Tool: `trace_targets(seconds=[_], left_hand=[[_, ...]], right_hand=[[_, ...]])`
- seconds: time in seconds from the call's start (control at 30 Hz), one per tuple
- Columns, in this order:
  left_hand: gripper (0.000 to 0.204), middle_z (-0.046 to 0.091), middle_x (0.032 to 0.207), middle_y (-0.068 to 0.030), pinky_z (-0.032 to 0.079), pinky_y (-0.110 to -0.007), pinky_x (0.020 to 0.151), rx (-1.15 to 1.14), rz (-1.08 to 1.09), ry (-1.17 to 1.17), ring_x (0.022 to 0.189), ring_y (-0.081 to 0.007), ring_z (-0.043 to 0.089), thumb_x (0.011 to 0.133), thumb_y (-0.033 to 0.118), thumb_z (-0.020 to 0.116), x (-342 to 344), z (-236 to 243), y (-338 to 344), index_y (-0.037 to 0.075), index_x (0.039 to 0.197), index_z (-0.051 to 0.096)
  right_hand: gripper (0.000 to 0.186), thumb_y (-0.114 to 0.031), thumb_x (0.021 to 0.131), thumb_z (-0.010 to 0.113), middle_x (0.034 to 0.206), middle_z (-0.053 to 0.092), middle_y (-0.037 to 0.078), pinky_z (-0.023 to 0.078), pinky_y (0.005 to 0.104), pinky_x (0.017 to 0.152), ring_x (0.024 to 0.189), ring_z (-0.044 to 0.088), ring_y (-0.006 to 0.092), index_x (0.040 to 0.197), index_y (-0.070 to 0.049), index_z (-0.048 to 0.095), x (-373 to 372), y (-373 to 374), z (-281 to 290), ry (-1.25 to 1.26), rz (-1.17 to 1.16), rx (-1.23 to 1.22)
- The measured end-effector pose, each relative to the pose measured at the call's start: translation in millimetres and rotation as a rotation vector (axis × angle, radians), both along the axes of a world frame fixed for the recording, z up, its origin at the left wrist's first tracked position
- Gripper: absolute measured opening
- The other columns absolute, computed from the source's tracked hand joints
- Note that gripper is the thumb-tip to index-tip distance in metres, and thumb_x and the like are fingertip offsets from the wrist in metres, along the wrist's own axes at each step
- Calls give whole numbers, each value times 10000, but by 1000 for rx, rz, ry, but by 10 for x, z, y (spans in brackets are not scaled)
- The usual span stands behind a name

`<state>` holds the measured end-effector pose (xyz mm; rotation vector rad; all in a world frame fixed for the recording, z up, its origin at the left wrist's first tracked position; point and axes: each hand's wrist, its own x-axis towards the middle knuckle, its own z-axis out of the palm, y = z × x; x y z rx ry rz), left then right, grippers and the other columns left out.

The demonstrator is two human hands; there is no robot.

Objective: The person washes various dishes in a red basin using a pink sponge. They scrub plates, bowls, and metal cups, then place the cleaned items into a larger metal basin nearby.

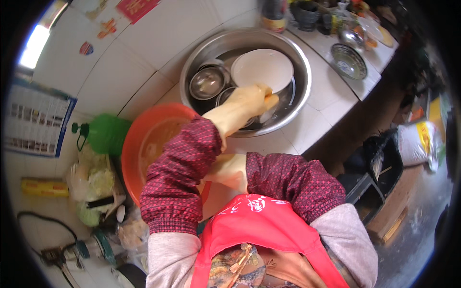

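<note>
I wear yellow rubber gloves, dark red patterned sleeve covers and a red apron. My left hand (pixel 253 96) reaches into a large steel basin (pixel 301 91) and its fingers curl over the near rim of a white plate (pixel 261 67) lying there. Two small steel bowls (pixel 207 82) sit in the basin left of the plate. My right hand (pixel 229 171) is drawn in close to my chest, against my left forearm beside the orange basin (pixel 132 144). Its fingers are hidden behind the left sleeve.
The white tiled counter (pixel 312 125) ends in a drop at the right. A green plastic jug (pixel 106 133) and bagged vegetables (pixel 93 180) lie at the left. A patterned bowl (pixel 349 61), a dark bottle (pixel 274 14) and pots stand at the back.
</note>
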<state>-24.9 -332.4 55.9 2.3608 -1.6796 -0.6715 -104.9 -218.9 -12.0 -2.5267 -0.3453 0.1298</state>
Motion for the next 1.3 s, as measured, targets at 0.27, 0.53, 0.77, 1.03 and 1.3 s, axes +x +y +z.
trace_targets(seconds=[0.27,0.53,0.77,1.03,1.3], left_hand=[[599,833,1135,-118,585,-383,923,-130,943,194,1056,-260,792,1052,609,721,1044,623,2230,52,1234,843],[834,780,1328,-257,521,-425,1121,390,1000,22,1268,-407,732,935,605,823,1056,-207,3989,57,1541,660],[708,781,1295,-234,581,-482,1023,157,804,89,1224,-460,731,868,272,842,1189,-934,3825,57,1512,642],[503,707,1385,-284,580,-509,1038,135,551,-19,1282,-473,697,889,88,762,844,-883,3289,55,1387,693],[535,756,1280,-228,565,-475,969,297,491,288,1213,-416,725,878,162,762,490,-355,3305,94,1402,673]], right_hand=[[231,-146,927,701,1109,820,200,622,523,849,1056,795,407,1119,-106,822,401,171,227,155,7,-79],[189,-162,969,686,1045,793,200,600,566,821,991,776,442,1128,-80,745,342,133,167,46,35,-15],[201,-234,960,744,996,787,197,587,571,812,967,767,440,1090,-82,731,330,144,121,-1,-7,-49],[175,-249,962,753,979,778,203,581,568,799,947,759,443,1068,-111,739,286,118,65,-112,-54,15],[201,-282,982,752,930,770,196,583,554,785,912,757,428,1026,-87,750,276,143,42,-220,-113,37]])
